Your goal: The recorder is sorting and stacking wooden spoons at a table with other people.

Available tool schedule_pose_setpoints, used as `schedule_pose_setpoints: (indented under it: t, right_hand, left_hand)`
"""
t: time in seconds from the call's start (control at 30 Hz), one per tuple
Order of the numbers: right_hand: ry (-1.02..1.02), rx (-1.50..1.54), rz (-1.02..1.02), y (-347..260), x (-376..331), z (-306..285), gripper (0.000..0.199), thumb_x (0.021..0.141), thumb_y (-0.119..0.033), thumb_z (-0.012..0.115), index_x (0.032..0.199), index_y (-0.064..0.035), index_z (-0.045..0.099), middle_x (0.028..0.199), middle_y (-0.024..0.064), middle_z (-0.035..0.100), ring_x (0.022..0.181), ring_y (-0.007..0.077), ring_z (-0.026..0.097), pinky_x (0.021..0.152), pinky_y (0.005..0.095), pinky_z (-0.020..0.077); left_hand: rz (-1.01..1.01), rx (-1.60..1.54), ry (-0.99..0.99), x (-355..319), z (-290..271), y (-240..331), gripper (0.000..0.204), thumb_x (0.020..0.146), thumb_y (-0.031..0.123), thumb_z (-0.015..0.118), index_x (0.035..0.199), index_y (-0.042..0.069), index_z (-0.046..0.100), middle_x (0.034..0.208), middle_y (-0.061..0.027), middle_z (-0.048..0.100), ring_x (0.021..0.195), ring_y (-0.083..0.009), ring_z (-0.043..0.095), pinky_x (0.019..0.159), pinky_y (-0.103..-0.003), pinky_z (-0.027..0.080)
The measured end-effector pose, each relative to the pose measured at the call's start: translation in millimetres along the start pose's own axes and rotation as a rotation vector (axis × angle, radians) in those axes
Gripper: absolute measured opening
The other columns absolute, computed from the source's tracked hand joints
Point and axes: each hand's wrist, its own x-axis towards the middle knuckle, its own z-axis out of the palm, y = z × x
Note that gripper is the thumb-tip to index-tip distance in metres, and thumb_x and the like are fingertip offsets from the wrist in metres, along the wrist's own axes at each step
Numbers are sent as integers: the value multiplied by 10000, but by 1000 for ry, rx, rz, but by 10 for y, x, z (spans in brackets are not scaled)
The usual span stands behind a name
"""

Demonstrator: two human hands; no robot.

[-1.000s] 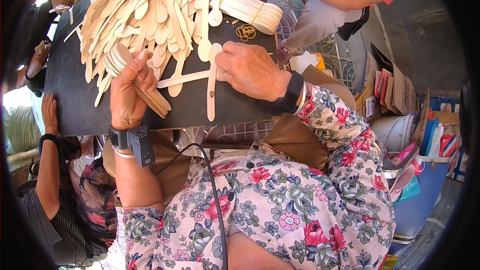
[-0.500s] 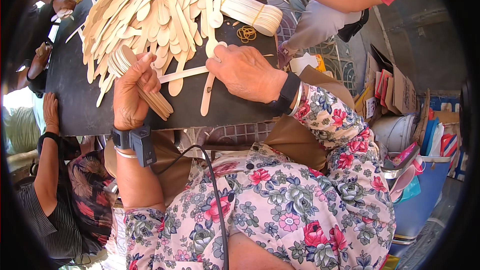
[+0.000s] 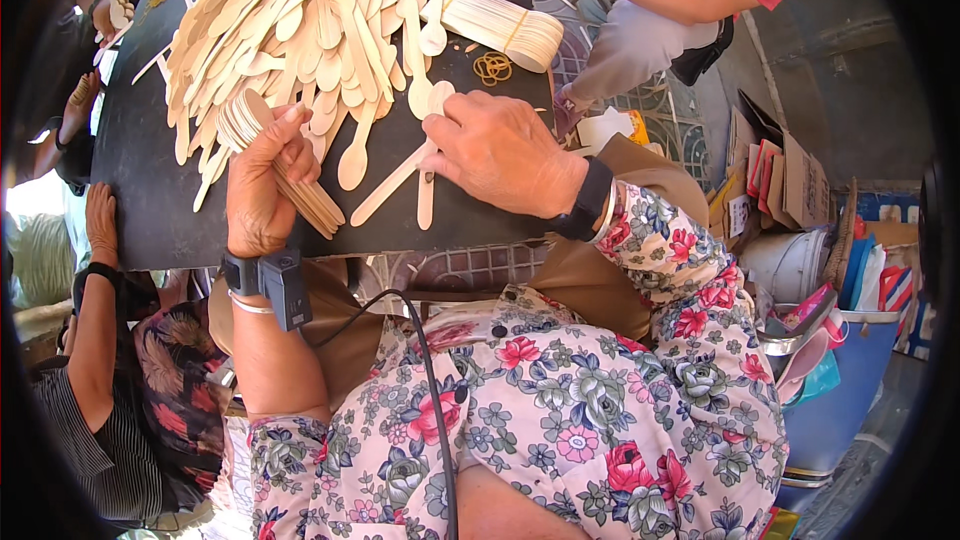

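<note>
Sorting wooden spoons on a black board.

Left hand (image 3: 262, 190) grips a stack (image 3: 285, 175) of spoons; right hand (image 3: 500, 152), just beside it, pinches two loose spoons (image 3: 420, 165), the pile (image 3: 290, 30) lying beyond both.

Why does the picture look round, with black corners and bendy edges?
Head view: a fisheye lens curves the black table edges and leaves a dark rim; bright sun washes out the top-left corner, while the wooden spoons and both hands, left hand, right hand, stay sharp.
</note>
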Motion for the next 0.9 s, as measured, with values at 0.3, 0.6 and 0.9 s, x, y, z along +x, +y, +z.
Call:
schedule_pose_setpoints:
  t: [0.3,0.6,0.9]
  right_hand:
    - [-66,-44,284,-377,-114,73,282,761,-245,687,885,-27,555,865,124,542,814,287,592,657,393,513]
    - [-54,-158,376,-188,-151,172,163,712,-85,629,838,-7,561,807,190,601,753,335,633,618,428,523]
    - [-28,-112,371,-63,-99,210,206,768,-171,627,875,3,595,829,203,603,772,345,631,674,441,518]
  left_hand:
    - [27,-15,-5,4,4,-2,240,864,134,684,993,-39,578,623,19,425,482,-73,374,480,-232,331]
    - [72,15,6,143,-26,-62,230,841,121,701,969,-32,585,607,7,451,467,-82,390,462,-243,343]
    - [67,12,-10,476,-78,-165,196,845,109,684,957,-20,589,605,11,454,466,-89,399,466,-253,353]
